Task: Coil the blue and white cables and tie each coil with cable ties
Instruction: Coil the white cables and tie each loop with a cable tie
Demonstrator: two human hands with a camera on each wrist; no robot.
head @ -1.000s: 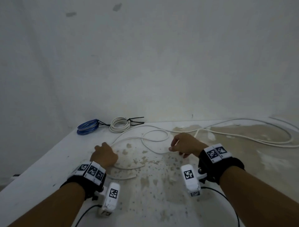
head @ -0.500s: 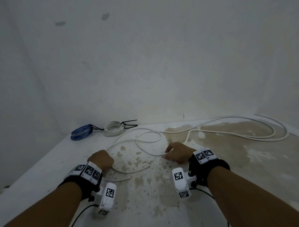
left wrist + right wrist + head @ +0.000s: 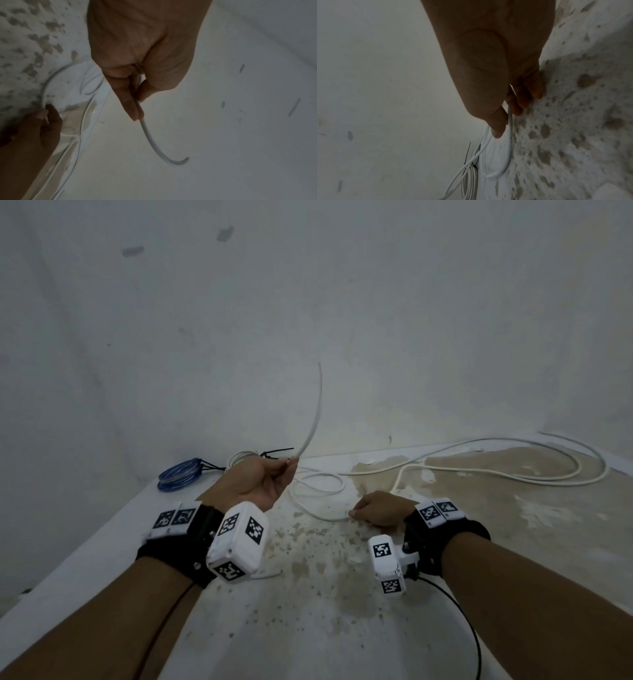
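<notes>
The left hand [image 3: 255,482] is pinching the white cable [image 3: 313,419] near its free end, lifted toward 12 o'clock; the right hand [image 3: 382,508] is pinching the same cable on the table [image 3: 102,546], its slack trailing toward 2 o'clock

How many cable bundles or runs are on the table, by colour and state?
Tied blue cable coil: 1
Tied white cable coil: 1
Loose white cable, uncoiled, end pinched in left hand, right hand holding it further along: 1
Total: 3
</notes>
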